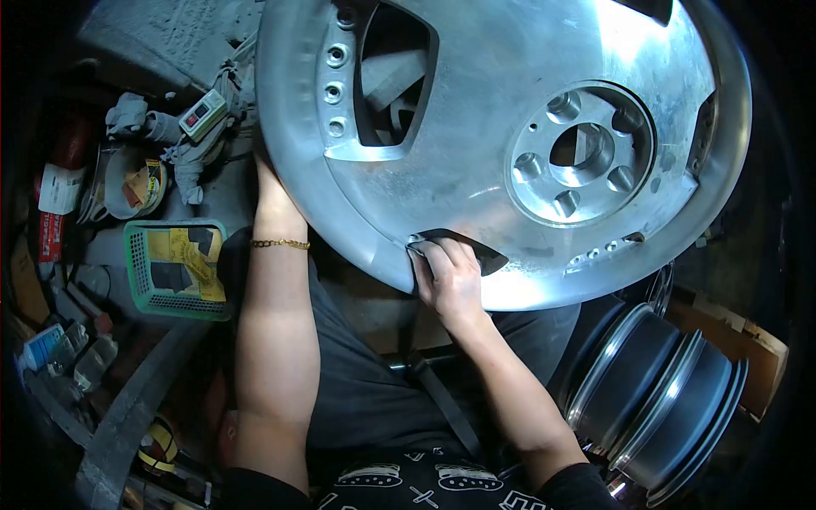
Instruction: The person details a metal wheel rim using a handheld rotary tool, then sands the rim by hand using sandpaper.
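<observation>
Above a dark-trousered lap (365, 382), the right hand (452, 277) apparently pinches a thin dark sheet (419, 276) at the near edge of a round silver-metal wheel (476, 110); the left hand (273, 194), grip hidden, likely steadies it.

A gold bracelet (280, 244), printed black shirt (410, 478), seemingly dark trousers (361, 374) show.

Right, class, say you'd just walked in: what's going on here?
A person is handling a large metal wheel. The right hand is at an opening near the wheel's edge, fingers curled; anything it holds is hard to make out. The left hand is hidden by the wheel. A green basket sits to the left, with more wheels at lower right.
</observation>
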A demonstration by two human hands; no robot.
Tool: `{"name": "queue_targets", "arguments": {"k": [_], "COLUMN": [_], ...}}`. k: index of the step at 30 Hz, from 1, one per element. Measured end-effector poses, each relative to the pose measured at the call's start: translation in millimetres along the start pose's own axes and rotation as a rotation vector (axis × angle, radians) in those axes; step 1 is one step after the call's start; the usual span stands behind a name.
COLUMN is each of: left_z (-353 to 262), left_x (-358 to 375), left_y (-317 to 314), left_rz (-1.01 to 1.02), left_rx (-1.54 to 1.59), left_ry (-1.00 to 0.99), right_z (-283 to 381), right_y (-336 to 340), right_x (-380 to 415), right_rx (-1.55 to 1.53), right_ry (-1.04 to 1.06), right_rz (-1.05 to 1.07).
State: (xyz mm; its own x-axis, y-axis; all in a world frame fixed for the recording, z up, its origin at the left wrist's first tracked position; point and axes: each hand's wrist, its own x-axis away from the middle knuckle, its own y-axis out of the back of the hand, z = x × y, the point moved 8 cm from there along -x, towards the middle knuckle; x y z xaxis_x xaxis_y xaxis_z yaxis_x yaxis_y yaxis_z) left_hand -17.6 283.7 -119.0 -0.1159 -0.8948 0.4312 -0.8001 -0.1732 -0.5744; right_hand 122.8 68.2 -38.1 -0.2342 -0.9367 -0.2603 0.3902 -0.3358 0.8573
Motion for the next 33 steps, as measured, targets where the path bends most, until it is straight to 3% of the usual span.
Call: {"name": "queue_targets", "arguments": {"k": [33], "left_z": [2.1], "left_x": [-3.0], "left_y": [-4.3], "left_rz": [0.013], "left_rx": [-0.006], "left_ry": [0.006], "right_z": [-0.8], "right_y": [-1.5], "right_x": [-0.4], "right_rx": [0.025], "right_ry": [0.015], "right_rz": [0.014]}}
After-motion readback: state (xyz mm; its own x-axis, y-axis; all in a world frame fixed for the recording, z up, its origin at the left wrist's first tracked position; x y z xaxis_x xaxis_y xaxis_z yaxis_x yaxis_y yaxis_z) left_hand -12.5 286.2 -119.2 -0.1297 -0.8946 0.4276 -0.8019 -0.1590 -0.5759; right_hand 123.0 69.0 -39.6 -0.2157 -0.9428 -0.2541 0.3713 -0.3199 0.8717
